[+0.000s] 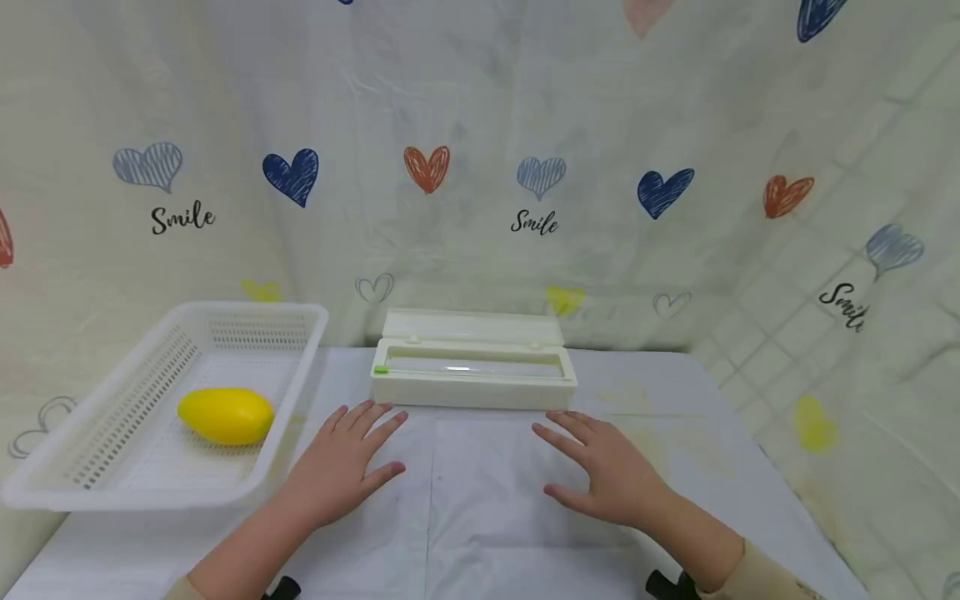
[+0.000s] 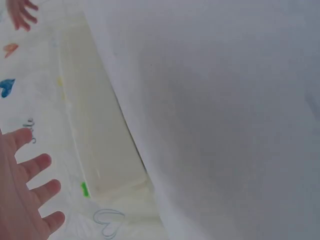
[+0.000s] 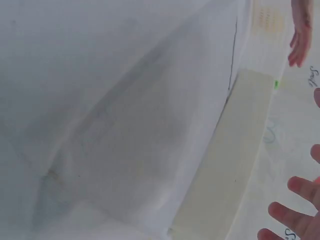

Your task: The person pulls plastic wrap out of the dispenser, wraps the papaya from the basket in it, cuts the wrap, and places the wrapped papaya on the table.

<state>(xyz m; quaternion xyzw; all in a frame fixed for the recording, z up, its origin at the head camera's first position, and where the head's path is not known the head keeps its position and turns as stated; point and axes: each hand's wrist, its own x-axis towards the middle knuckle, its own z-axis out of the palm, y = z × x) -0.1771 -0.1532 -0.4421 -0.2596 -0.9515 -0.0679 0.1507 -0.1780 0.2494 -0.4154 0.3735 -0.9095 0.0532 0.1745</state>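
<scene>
A long cream box with its lid raised at the back stands at mid-table; it looks like a cling film dispenser. A small green slider sits at the left end of its front edge. My left hand hovers before the box's left end, fingers spread and holding nothing. Before the right end is my right hand, likewise spread and bare. Both wrist views show the front wall of the box and the spread fingers. To the left, a smooth yellow fruit, mango-like, lies in a white plastic basket.
A white cloth with creases covers the table. Behind it hangs a pale curtain printed with hearts and the word Smile, which also runs down the right side. The basket overhangs the table's left edge.
</scene>
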